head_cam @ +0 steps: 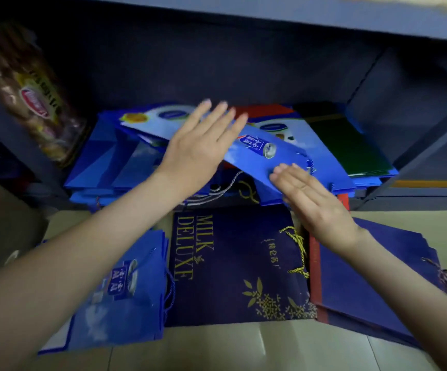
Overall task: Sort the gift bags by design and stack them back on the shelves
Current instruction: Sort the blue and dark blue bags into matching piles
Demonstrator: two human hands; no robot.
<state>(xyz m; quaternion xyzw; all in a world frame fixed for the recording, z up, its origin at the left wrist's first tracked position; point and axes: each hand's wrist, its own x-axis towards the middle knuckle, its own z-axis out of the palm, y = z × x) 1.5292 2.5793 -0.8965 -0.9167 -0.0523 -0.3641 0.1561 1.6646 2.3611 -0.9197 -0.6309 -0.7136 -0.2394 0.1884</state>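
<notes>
Dim steel shelving (415,162) over pale floor tiles (217,349); head view only. Bottom shelf: a loose heap of flat gift bags (102,162) — mostly blue, one green bag (345,145) on the right, a red corner (265,109) showing at the back. They overlap too much to count. Floor: three piles — light-blue logo bags (120,303) left, a navy MILK DELUXE bag (233,263) centre, navy bags with a red edge (364,285) right. Two hands, both flat with fingers straight, gripping nothing. One blue logo bag (254,162) lies tilted atop the shelf heap: left hand (198,145) covers its upper-left end, right hand (316,199) presses its near edge, fingertips on the paper. Blurred brown snack packet (29,95) leans at far left, label illegible. Pile depths hidden.
</notes>
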